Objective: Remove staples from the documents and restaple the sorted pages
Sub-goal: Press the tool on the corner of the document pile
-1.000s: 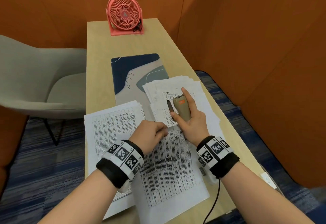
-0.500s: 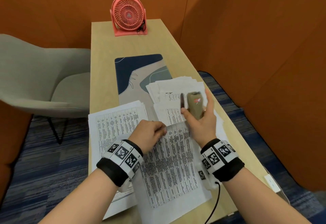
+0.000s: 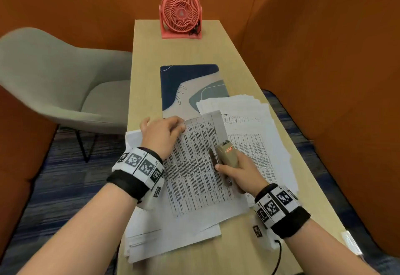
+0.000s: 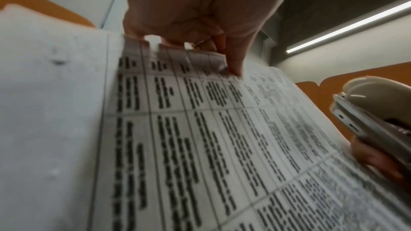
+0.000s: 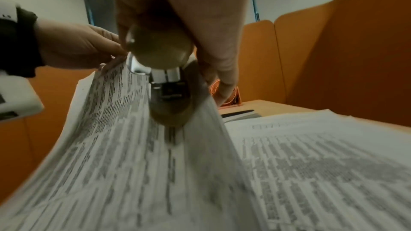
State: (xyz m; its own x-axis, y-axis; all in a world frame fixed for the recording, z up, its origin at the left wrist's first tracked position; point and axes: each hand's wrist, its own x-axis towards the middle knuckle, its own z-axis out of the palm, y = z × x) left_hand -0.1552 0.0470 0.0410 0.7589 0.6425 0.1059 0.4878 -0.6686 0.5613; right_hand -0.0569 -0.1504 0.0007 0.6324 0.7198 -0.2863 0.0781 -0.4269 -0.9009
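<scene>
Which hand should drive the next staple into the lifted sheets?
Right. The right hand already grips the stapler beside the lifted sheets; the left hand pinches their top corner.

Right hand (image 5: 177,15) holds the stapler (image 5: 164,69) above curling pages (image 5: 115,138) — blurred.

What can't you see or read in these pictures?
- Words on the printed page: head view too small, wrist views blurred.
- Any staple in its corner: the left hand covers it.
- Stapler rear: hidden in the right hand.
- Left stack: mostly covered by the page.
</scene>
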